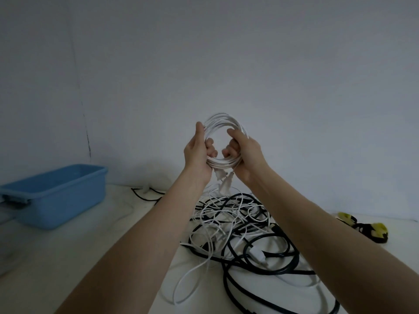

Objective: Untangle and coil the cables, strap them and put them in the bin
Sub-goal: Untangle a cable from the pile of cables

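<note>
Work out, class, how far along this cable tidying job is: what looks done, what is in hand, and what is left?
Done: one white cable coil is wound into a neat loop. In hand: the left hand and right hand both grip that coil above the table; no strap shows on it. Left: the tangled pile of black and white cables still needs sorting, the yellow and black straps lie unused, and the blue bin shows no cables inside.

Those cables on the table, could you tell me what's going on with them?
A person holds a white coil up in both hands, the left hand and right hand gripping opposite sides, its plugs dangling below. No strap shows on it yet. A tangle of black and white cables lies on the table beneath. The blue bin waits at left; yellow-black straps lie at right.
</note>
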Available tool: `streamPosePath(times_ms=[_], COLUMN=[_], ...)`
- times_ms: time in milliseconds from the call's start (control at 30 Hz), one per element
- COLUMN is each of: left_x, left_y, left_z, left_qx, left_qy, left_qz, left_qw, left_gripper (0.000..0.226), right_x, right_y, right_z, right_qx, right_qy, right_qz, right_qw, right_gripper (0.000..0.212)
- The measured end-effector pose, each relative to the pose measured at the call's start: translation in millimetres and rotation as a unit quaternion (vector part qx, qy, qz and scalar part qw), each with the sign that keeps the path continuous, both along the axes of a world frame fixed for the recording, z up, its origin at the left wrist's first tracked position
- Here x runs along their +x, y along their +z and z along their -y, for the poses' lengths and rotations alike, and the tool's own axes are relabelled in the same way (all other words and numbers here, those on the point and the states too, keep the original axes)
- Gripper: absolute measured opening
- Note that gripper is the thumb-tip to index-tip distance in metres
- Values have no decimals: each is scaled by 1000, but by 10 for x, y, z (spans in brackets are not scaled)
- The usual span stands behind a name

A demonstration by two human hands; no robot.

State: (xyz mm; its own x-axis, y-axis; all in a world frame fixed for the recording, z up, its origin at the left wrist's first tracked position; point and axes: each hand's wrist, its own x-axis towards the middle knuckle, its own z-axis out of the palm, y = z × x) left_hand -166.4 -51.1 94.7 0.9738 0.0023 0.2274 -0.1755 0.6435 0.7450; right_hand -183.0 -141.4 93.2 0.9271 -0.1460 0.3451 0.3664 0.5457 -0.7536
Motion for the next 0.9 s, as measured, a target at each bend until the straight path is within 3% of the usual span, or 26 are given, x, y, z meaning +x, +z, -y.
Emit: streamPosePath(times_ms=[100, 167, 300, 367, 567, 733, 900], left_x=[30, 57, 66, 34, -80, -156, -266], left_y=[-68, -71, 34, 95, 242, 199, 174], left_z=[-29, -115, -280, -267, -102, 90, 461], left_qx=[70, 153, 317, 386, 298, 271, 256], left_qy=[-55, -97, -153, -136, -104, -191, -233], left_qz=[10, 35, 131, 147, 111, 77, 61], left_qw=[996, 983, 927, 901, 942, 940, 936], left_gripper=[28, 30, 23, 15, 24, 42, 46], right_x=[32, 43, -4, -43, -45, -116, -260], right_y=[25, 71, 209, 257, 159, 92, 79], right_z=[86, 190, 340, 360, 388, 515, 845], right_qx=[-43, -139, -430, -476, -265, -185, -116], right_qy=[-71, -102, -120, -103, -12, -10, -52], right_qz=[-23, -27, -14, -9, 1, -20, -38], right_qw=[996, 985, 895, 873, 964, 983, 991], right_gripper=[35, 33, 27, 28, 36, 16, 36])
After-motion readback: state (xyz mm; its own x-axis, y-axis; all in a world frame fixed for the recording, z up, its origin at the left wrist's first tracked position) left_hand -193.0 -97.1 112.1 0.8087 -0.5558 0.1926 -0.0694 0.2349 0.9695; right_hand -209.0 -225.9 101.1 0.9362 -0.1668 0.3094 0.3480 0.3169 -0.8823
